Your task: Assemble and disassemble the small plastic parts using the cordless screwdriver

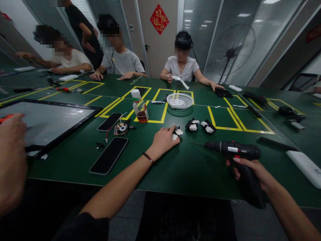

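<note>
In the head view, my right hand (247, 167) is wrapped around the grip of a black power drill (233, 150), its bit pointing left, just above the green table (160, 177). My left hand (164, 140) reaches forward, thumb and fingers closed about a small black-and-white part (178, 132) on the tabletop, left of the drill's tip. Two similar pieces (192, 125) lie just beyond the bit, side by side and apart from each other. Left of my wrist, a large phone (109, 155) lies flat, near a small device with wires (121, 128). A bottle of dark liquid (140, 106) stands upright farther back, and a white basket (180, 101) sits beyond my left hand. At far left, a co-worker's blurred hand (12, 140) holds something orange over a black-framed panel (50, 124).
</note>
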`<action>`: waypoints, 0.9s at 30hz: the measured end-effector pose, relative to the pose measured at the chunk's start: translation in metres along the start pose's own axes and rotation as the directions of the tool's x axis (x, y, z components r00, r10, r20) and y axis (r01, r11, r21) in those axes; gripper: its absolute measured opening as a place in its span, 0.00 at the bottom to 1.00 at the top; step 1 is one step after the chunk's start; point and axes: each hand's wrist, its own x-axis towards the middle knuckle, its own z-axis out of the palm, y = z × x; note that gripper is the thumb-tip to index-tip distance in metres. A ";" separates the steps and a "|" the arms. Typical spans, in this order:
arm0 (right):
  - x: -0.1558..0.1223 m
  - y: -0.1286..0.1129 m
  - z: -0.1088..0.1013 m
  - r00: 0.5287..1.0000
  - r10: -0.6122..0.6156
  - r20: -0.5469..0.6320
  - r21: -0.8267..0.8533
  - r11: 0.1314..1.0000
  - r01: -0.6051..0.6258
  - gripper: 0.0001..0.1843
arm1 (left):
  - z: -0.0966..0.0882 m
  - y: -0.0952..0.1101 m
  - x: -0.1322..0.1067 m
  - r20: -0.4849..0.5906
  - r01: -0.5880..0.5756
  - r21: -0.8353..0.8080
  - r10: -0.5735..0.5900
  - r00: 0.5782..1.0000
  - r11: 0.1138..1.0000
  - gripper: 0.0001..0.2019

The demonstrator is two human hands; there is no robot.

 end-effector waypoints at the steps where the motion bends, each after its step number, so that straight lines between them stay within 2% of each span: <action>1: -0.003 0.001 -0.004 1.000 0.019 -0.019 0.003 1.000 -0.019 0.18 | 0.002 0.004 -0.001 0.003 -0.013 -0.004 0.013 1.000 1.000 0.32; 5: -0.008 0.000 -0.019 0.997 0.058 -0.060 0.026 0.998 -0.056 0.19 | 0.007 0.010 -0.006 -0.012 -0.033 -0.087 0.032 0.999 0.996 0.33; 10: -0.004 -0.006 -0.038 0.985 0.073 -0.154 0.066 0.996 -0.064 0.21 | 0.004 -0.001 -0.008 0.039 -0.072 -0.086 0.076 0.996 0.994 0.40; 14: 0.005 -0.010 -0.053 0.965 0.106 -0.240 -0.077 0.989 -0.127 0.22 | -0.002 -0.012 -0.005 0.122 -0.151 -0.032 0.154 0.981 0.988 0.41; 17: 0.015 -0.013 -0.063 0.948 0.098 -0.302 -0.279 0.942 -0.186 0.27 | -0.007 -0.014 -0.004 0.122 -0.176 0.004 0.174 0.977 0.984 0.39; 19: 0.021 -0.015 -0.069 0.930 0.056 -0.362 -0.460 0.858 -0.230 0.32 | -0.011 -0.013 -0.004 0.103 -0.178 -0.006 0.177 0.979 0.984 0.39; 20: 0.024 -0.015 -0.071 0.922 0.015 -0.386 -0.564 0.787 -0.249 0.35 | -0.012 -0.013 -0.004 0.088 -0.170 -0.026 0.172 0.981 0.985 0.39; 23: 0.026 -0.013 -0.072 0.903 -0.142 -0.406 -0.823 0.486 -0.294 0.40 | -0.013 -0.017 -0.002 0.009 -0.072 -0.159 0.074 0.997 0.985 0.38; 25: 0.025 -0.016 -0.067 0.892 -0.208 -0.402 -0.894 0.300 -0.333 0.42 | -0.009 -0.021 0.001 -0.037 0.031 -0.312 -0.045 0.998 0.950 0.36; 27: 0.025 -0.031 -0.056 0.888 -0.244 -0.391 -0.918 0.173 -0.356 0.41 | -0.002 -0.026 0.005 -0.048 0.100 -0.471 -0.138 0.989 0.876 0.34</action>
